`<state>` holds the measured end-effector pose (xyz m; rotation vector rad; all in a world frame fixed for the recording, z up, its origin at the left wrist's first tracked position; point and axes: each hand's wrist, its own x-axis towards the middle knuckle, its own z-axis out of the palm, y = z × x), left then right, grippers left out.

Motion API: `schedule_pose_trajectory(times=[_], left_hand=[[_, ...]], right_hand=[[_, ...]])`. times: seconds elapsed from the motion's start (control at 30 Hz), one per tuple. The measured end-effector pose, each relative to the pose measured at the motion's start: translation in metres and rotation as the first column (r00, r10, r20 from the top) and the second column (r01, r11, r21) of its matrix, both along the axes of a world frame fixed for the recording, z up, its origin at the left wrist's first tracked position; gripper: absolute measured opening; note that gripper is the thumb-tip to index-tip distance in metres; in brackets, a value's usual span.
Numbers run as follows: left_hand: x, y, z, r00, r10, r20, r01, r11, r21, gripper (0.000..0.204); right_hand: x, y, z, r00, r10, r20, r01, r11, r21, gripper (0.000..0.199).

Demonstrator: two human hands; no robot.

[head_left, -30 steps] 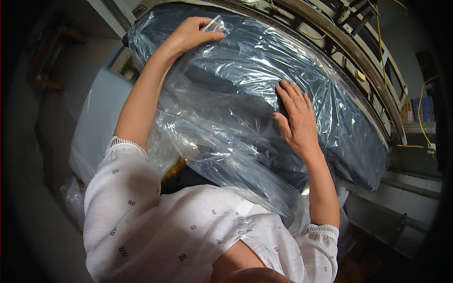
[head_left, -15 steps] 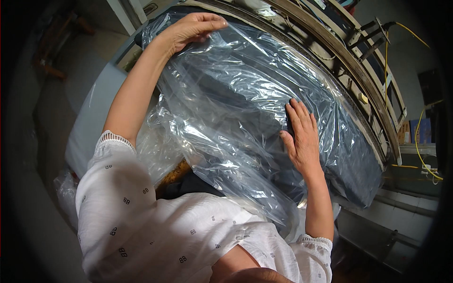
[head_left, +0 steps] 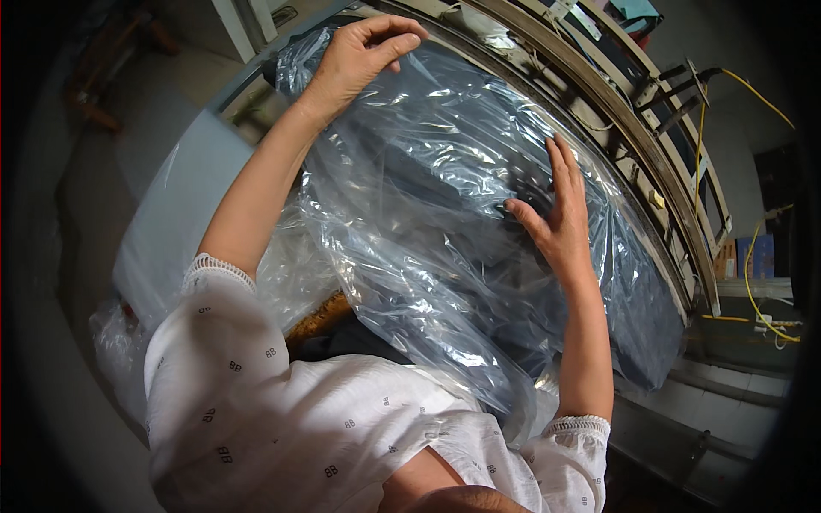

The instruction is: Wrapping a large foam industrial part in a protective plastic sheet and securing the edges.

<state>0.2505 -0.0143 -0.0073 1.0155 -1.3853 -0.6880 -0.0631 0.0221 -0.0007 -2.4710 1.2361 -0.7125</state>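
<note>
A large sheet of clear plastic film (head_left: 402, 248), creased and shiny, lies over dark fabric (head_left: 633, 333) on a curved surface before me. At the film's far left edge my left hand (head_left: 363, 61) has thumb and forefinger pressed together; whatever is between the fingertips is too small to make out. My right hand (head_left: 563, 218) is open over the film's right part, thumb spread away from the extended fingers. It seems to hold nothing, and I cannot tell whether the palm touches the film. Loose folds of film hang down toward my white shirt.
Beyond the film runs a long curved machine frame (head_left: 633, 111) with metal rails and a yellow cable (head_left: 753, 85). A pale grey panel (head_left: 184, 188) stands at the left, more loose clear plastic (head_left: 295, 265) nearer me. Boxes (head_left: 753, 256) sit at the far right.
My right hand has slid farther away and slightly right over the film, thumb spreading wider. My left hand has shifted a little right, its thumb now plainly visible against the forefinger.
</note>
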Motion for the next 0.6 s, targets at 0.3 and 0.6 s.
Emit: schedule_pose_trajectory(times=[0.3,0.6], left_hand=[[0.05,0.007,-0.05,0.451,0.691,0.565,-0.611,0.701,-0.368,0.009],[0.104,-0.031,-0.063,0.301,0.675,0.674,-0.681,0.647,-0.343,0.014]], right_hand=[[-0.03,-0.001,0.003,0.978,0.032,0.209,-0.189,0.574,0.797,0.014],[-0.029,-0.007,0.006,0.981,-0.046,0.19,-0.137,0.53,0.837,0.016]])
